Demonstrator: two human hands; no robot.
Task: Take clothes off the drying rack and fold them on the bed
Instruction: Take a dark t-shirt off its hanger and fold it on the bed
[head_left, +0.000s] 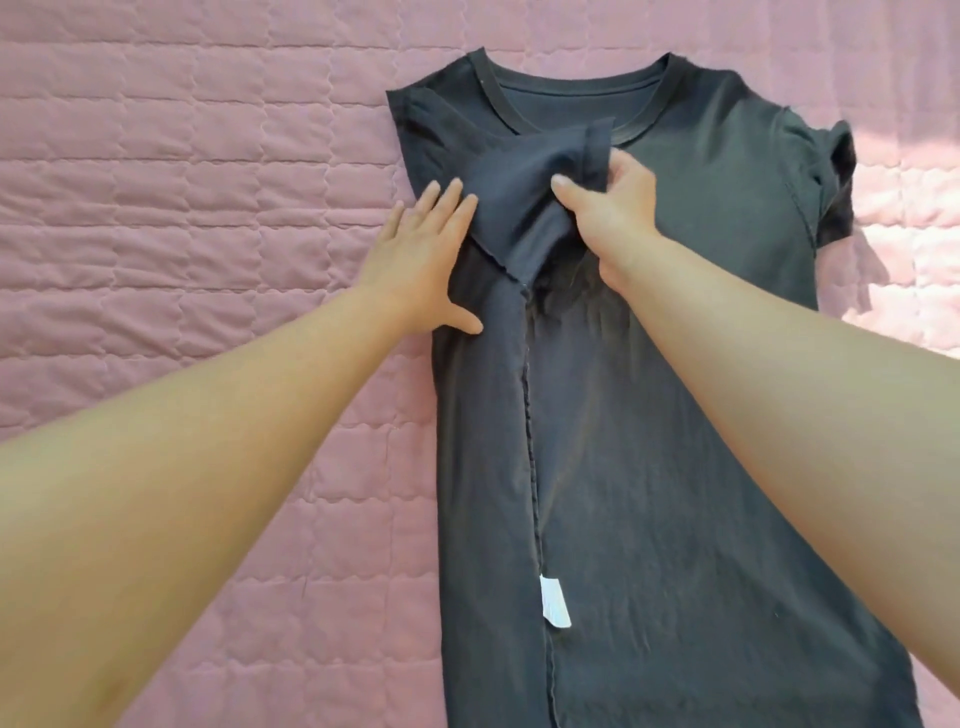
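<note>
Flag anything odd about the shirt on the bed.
The dark grey T-shirt on the pink quilted bedspread looks inside out: a white care label and the raw side seam face up. Its sleeve at the right is bunched, not flat.

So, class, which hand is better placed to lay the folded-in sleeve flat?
The right hand: it grips the sleeve, while the left hand lies flat, pressing the folded edge of the shirt onto the quilt.

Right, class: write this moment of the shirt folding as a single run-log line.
step: folding sleeve in | left hand: pressed flat on T-shirt | right hand: grips sleeve | surface: pink quilt
</note>
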